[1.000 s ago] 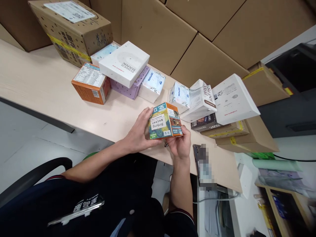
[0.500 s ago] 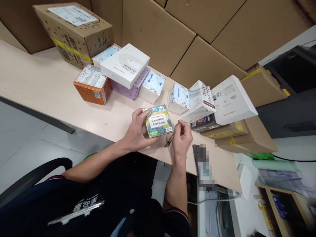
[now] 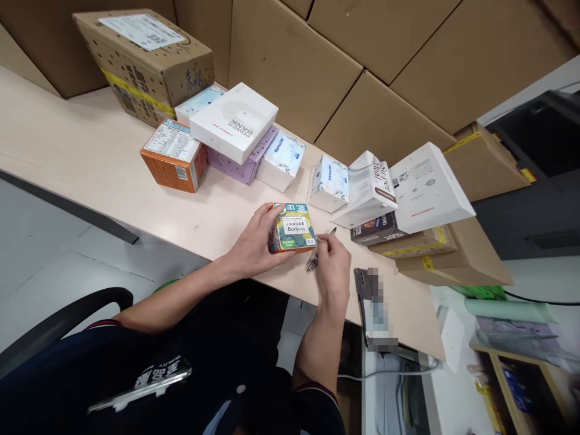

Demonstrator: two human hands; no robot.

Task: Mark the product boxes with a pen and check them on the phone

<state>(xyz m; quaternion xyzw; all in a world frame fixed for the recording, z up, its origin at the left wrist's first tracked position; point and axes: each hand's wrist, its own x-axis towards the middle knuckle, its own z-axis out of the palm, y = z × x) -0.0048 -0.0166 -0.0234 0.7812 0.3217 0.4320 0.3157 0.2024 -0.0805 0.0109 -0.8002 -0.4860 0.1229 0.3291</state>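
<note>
My left hand (image 3: 258, 238) is closed around a small green and yellow Binking box (image 3: 294, 226), thumb along its upper edge and fingers beneath. The box is tilted, so its printed face and an orange side show. Just to the right, my right hand (image 3: 334, 266) has its fingers curled and pinched on a dark pen (image 3: 312, 263) low over the table. One end of the pen sticks out below the fingers and the other above them; its middle is hidden. To the right of that hand lies a phone (image 3: 374, 311), partly blurred out.
On the left of the table (image 3: 212, 217) are an orange box (image 3: 174, 160), a white power bank box (image 3: 234, 122) on a purple box (image 3: 235, 166), and a taped carton (image 3: 149, 66). Tissue packs (image 3: 330, 183) and stacked boxes (image 3: 430, 187) stand right. Large cartons (image 3: 290, 66) line the back.
My left hand has tipped the Binking box, bringing its orange side into view. My right hand's fingers have come down onto the pen, which now shows on both sides of them.
</note>
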